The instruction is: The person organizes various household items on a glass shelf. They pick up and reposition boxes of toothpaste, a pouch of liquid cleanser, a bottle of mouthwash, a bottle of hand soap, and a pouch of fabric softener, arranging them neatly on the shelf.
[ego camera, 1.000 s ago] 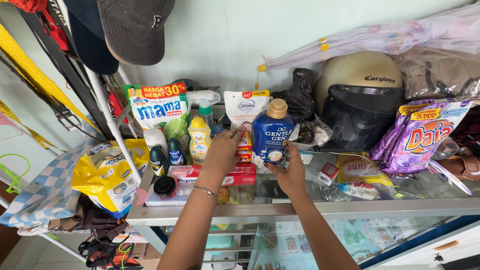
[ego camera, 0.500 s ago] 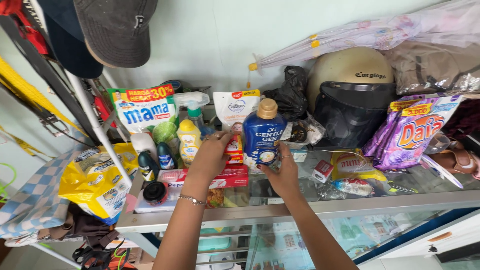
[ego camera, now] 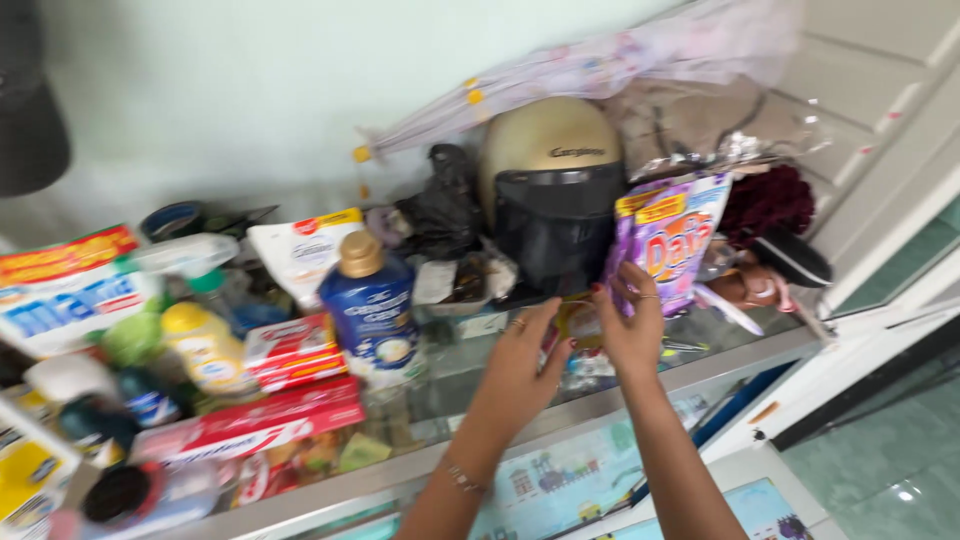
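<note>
Hands over the front of a glass bench [ego camera: 470, 385], close together. Left hand [ego camera: 520, 375] curled, fingers bent round a small yellow packet [ego camera: 578, 322], thumb side touching it; grip partly blurred, but packet pinched between both hands. Right hand [ego camera: 632, 325] raised just beside, fingers half closed, fingertips on the lower edge of a purple bag [ego camera: 672, 238] that leans upright against a dark-visored helmet [ego camera: 550, 190]. Ring on the left hand, thin bracelet at that wrist. Packet low, just above the glass, between helmet and bench edge, right of a blue bottle [ego camera: 372, 305] with a gold cap. Red boxes [ego camera: 262, 420] lying flat near the front edge, left of the bottle; yellow bottle [ego camera: 205, 345] behind them. White pouch [ego camera: 305, 250] standing behind the blue bottle. Black bag [ego camera: 440, 205] crumpled against the wall, left of the helmet. Long clear-wrapped bundle [ego camera: 600, 65] slanting across the wall above the helmet. Dark red tuft [ego camera: 765, 200] right of the purple bag. Whole view motion-blurred; small items under the hands too smeared to tell.
</note>
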